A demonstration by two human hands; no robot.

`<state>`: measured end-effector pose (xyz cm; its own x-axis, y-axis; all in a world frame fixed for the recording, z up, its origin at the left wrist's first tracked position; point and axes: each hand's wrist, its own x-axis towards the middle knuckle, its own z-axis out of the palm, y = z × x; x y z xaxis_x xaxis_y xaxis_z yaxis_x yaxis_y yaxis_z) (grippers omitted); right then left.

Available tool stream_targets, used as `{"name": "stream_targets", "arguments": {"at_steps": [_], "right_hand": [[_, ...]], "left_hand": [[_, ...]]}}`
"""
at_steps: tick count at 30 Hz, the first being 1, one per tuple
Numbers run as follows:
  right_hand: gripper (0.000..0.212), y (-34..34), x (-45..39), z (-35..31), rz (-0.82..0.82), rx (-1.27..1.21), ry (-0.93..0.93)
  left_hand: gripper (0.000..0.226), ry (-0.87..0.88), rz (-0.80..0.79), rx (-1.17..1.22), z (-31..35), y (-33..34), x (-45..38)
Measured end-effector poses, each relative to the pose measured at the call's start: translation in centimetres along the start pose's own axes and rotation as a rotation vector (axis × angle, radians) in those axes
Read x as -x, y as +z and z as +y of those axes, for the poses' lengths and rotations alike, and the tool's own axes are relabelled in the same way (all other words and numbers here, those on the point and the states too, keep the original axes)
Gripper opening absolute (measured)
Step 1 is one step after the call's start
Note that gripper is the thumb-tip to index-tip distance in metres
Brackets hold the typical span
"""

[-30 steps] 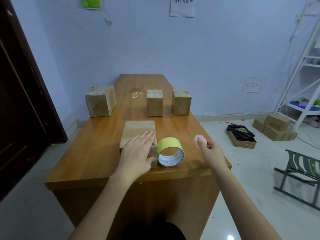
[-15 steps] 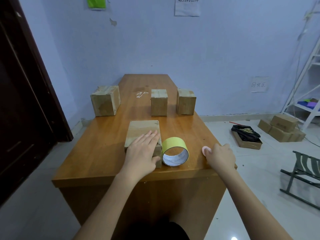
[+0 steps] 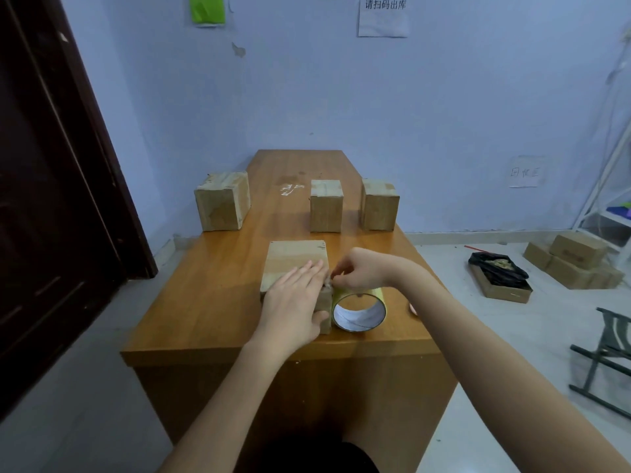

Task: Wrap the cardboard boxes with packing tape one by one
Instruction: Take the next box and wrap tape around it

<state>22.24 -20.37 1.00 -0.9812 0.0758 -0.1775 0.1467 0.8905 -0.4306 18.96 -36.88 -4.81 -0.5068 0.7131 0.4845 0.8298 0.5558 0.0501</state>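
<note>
A cardboard box point(image 3: 293, 259) lies near the front of the wooden table point(image 3: 211, 302). My left hand point(image 3: 293, 303) presses flat on its top, fingers straight and thumb against the near face. A yellow-green roll of packing tape point(image 3: 359, 313) stands on edge against the box's right side. My right hand point(image 3: 362, 271) hovers over the roll, with its fingertips pinching the tape's loose end at the box's upper right edge. Further back stand three more boxes: left point(image 3: 222, 201), middle point(image 3: 326, 206), right point(image 3: 379, 204).
A small pink object point(image 3: 412, 307) lies on the table right of the roll, mostly hidden by my forearm. On the floor to the right are stacked boxes point(image 3: 573, 264), an open box with a black bag point(image 3: 498, 278) and a folding stool point(image 3: 611, 353). A dark door point(image 3: 51, 199) stands at left.
My right hand set the pink object down at the table's right edge, then moved left over the roll to the box edge. The left hand stayed flat on the box.
</note>
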Motion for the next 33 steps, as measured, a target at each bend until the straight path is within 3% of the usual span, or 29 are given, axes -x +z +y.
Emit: {"name": "stream_targets", "arguments": {"at_steps": [14, 22, 28, 33], "right_hand": [[0.029, -0.3, -0.6, -0.6, -0.031, 0.072, 0.081], [0.024, 0.0, 0.5, 1.6, -0.067, -0.209, 0.073], [0.028, 1.4, 1.7, 2.4, 0.048, -0.375, 0.039], [0.025, 2.0, 2.4, 1.9, 0.145, -0.338, 0.036]], "left_hand": [[0.080, -0.042, -0.002, 0.013, 0.1, 0.1, -0.2], [0.079, -0.013, -0.002, 0.015, 0.0, 0.0, -0.1], [0.078, -0.013, 0.002, 0.025, 0.0, 0.0, -0.1], [0.077, 0.001, -0.004, 0.026, 0.1, -0.1, -0.1]]}}
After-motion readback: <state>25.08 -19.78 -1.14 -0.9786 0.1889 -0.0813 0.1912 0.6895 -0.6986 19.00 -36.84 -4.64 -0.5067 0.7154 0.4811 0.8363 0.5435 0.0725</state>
